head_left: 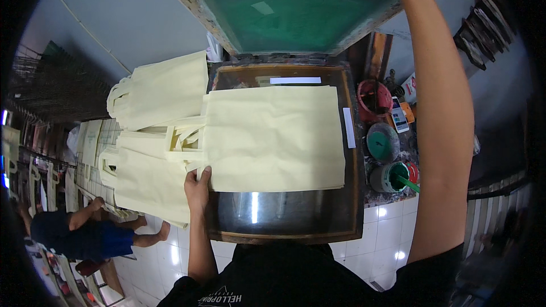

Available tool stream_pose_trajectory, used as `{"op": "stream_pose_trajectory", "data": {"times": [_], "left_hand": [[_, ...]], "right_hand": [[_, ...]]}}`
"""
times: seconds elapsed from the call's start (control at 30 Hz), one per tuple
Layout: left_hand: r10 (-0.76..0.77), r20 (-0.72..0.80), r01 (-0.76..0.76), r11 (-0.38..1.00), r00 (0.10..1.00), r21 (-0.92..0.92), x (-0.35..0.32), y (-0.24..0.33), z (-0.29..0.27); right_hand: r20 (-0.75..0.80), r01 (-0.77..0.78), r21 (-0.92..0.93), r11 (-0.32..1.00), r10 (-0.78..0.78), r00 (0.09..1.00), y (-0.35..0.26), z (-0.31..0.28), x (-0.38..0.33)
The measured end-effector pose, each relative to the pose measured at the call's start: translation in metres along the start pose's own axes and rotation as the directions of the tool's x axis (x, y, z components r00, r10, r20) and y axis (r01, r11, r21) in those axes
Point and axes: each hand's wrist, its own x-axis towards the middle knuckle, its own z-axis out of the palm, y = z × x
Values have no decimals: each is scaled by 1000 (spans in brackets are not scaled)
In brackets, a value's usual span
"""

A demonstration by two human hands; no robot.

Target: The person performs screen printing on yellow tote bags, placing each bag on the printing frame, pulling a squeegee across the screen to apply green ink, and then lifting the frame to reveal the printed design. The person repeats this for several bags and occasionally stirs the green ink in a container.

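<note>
Fingers (pixel 200 175) of the left hand (pixel 197 189) pinch the near left corner of a flat cream cloth tote bag (pixel 273 136) lying on the dark glass-topped printing surface (pixel 284 213). The right hand's fingers are out of view past the top edge; whether they are open or closed cannot be told, though that arm reaches up to the raised wooden-framed green mesh screen (pixel 284 8). Beyond the surface's left edge lies a pile of cream tote bags (pixel 159 94). Past its right edge stand a red bucket (pixel 372 99), a round tin of green ink (pixel 382 143), and a pot of green ink with a green stick (pixel 395 176) in it.

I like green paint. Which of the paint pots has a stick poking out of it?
The pot nearest the person, at the bottom of the row right of the glass table. A green stick leans out of it; the others have none.
</note>
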Motion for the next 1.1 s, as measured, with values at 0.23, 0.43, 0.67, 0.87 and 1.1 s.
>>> {"op": "stream_pose_trajectory", "data": {"times": [0.23, 0.43, 0.67, 0.87, 1.1], "left_hand": [[604, 212, -639, 738, 768, 215, -55, 47, 66], [493, 764, -902, 334, 416, 276, -25, 118, 257], [333, 832, -893, 242, 444, 380, -14, 130, 325], [529, 755, -921, 226, 389, 316, 14, 128, 348], [593, 693, -902, 377, 410, 211, 37, 150, 371]], "right_hand": [[19, 39, -22, 999, -38, 999, 2, -7, -9], [-4, 82, -38, 996, -82, 997, 3, 4, 3], [5, 127, -6, 992, -127, 992, 8, -6, -11], [-44, 190, -49, 981, -192, 980, 11, 2, -5], [-49, 180, -68, 981, -183, 982, 14, 5, -5]]}}
